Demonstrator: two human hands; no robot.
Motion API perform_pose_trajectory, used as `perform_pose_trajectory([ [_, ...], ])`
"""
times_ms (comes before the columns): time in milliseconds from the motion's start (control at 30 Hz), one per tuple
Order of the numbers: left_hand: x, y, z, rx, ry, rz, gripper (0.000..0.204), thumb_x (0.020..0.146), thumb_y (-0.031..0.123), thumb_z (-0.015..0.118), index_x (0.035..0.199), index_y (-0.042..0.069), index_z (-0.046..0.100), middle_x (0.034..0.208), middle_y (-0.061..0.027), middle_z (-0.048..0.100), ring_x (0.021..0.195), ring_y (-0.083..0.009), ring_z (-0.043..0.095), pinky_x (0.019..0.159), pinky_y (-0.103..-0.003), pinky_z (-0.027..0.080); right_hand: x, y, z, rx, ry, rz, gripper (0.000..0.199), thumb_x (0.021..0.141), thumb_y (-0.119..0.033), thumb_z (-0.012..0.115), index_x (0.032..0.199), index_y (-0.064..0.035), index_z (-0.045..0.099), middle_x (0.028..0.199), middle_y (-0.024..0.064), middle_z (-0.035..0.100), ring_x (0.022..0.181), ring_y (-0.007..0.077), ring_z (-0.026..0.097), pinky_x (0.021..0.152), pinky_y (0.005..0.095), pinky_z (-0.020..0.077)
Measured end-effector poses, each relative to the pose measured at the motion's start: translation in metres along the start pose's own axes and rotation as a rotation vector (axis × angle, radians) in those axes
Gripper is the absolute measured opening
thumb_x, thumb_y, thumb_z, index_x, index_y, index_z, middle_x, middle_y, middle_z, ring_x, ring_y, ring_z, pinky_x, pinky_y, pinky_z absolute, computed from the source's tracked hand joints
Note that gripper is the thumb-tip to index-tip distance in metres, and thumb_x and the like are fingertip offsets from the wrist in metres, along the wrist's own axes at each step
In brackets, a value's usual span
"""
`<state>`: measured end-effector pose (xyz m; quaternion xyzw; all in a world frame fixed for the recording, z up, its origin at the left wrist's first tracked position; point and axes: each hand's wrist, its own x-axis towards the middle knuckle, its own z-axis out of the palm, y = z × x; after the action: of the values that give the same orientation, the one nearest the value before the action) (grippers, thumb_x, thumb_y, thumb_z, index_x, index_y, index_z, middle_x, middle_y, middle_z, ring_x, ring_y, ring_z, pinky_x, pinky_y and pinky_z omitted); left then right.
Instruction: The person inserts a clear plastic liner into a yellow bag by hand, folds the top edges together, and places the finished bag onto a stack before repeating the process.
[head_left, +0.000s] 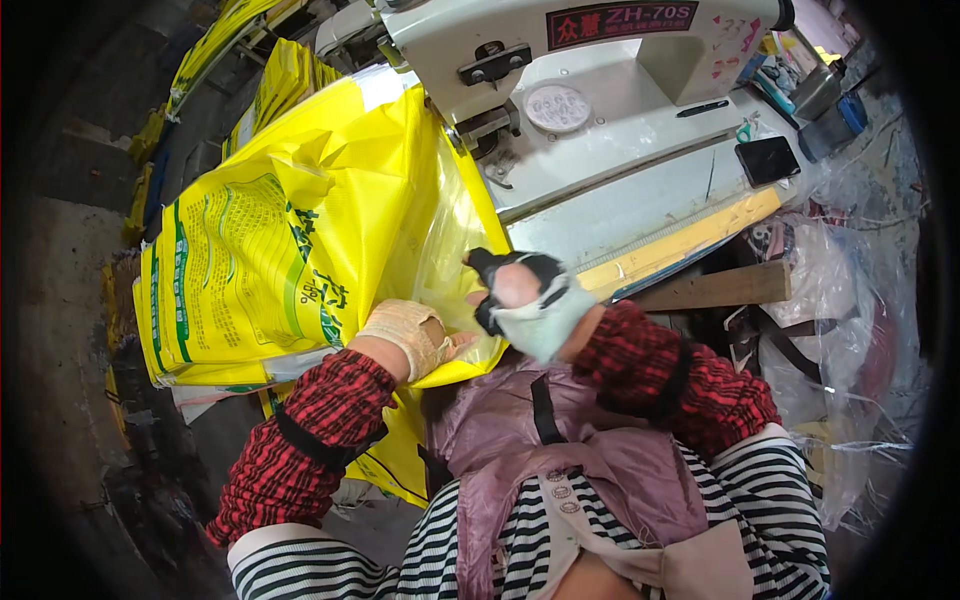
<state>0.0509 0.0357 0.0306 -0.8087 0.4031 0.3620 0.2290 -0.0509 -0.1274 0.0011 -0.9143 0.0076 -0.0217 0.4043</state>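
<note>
A large yellow plastic sack (390,225) with green print and a clear inner lining spreads from under the sewing machine's head down to my lap. My left hand (412,336), in a beige fingerless glove, grips the sack near its lower edge, with most fingers hidden in the folds. At the sack's right edge is my right hand (530,295), in a white and black glove, its fingers curled in against the yellow material. The industrial sewing machine (620,65) stands just beyond, and the sack's upper edge lies beside its needle area.
More yellow sacks (280,85) are stacked at the upper left. On the machine table (590,215) lie a phone (767,161), a black pen (702,108) and small green-handled scissors (744,132). A wooden bar (715,288) juts out below, near clear plastic sheeting (850,400).
</note>
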Motion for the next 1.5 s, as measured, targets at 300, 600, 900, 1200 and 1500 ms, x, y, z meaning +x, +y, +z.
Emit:
perform_pose_trajectory([
  [300, -0.001, -0.001, -0.003, -0.086, 0.238, 0.018, 0.067, 0.091, 0.061, 0.049, 0.083, 0.0, 0.073, 0.094, -0.0233, 0.07, 0.093, -0.0381, 0.067, 0.086, -0.046, 0.05, 0.007, 0.005, 0.002, 0.43, 0.118, -0.087, 0.054, 0.085, 0.001, 0.06, 0.137, -0.0037, 0.049, 0.107, 0.0103, 0.062, 0.089, 0.0196, 0.063, 0.074, 0.0331, 0.0529],
  [600, 0.005, -0.001, -0.002, -0.208, 1.099, 0.268, 0.071, 0.072, 0.023, 0.081, 0.13, 0.001, 0.047, 0.124, -0.0253, 0.052, 0.109, -0.0397, 0.056, 0.092, -0.043, 0.048, -0.055, 0.012, 0.03, 1.14, 0.047, 0.317, 0.048, 0.09, -0.017, 0.071, 0.128, -0.0011, 0.047, 0.098, 0.005, 0.064, 0.088, 0.0107, 0.061, 0.079, 0.0247, 0.0492],
  [900, 0.029, 0.036, 0.002, -1.43, 0.261, -0.068, 0.021, 0.081, 0.012, 0.07, 0.098, 0.0, 0.064, 0.082, -0.0133, 0.068, 0.072, -0.0221, 0.067, 0.064, -0.032, 0.053, -0.078, 0.01, 0.046, 1.078, -0.151, 0.516, 0.039, 0.084, -0.021, 0.079, 0.109, -0.0028, 0.055, 0.081, 0.001, 0.06, 0.071, 0.0085, 0.056, 0.064, 0.0223, 0.0468],
  [1200, 0.007, 0.062, 0.02, -2.038, 0.231, -0.008, 0.011, 0.088, 0.001, 0.061, 0.097, -0.002, 0.065, 0.082, -0.0086, 0.068, 0.064, -0.0144, 0.06, 0.058, -0.026, 0.048, -0.081, 0.039, 0.037, 1.214, -0.081, 0.397, 0.046, 0.085, -0.016, 0.077, 0.119, 0.0031, 0.054, 0.088, 0.002, 0.061, 0.078, 0.0091, 0.059, 0.069, 0.0217, 0.0483],
  [1500, 0.016, 0.063, 0.035, -0.666, 1.018, 0.367, 0.006, 0.085, 0.004, 0.064, 0.083, -0.001, 0.066, 0.073, -0.0134, 0.063, 0.068, -0.0267, 0.062, 0.065, -0.036, 0.049, -0.043, 0.083, 0.046, 0.947, -0.032, 0.221, 0.032, 0.098, -0.018, 0.061, 0.122, 0.0025, 0.059, 0.111, 0.008, 0.068, 0.1, 0.014, 0.064, 0.089, 0.0278, 0.0522],
])
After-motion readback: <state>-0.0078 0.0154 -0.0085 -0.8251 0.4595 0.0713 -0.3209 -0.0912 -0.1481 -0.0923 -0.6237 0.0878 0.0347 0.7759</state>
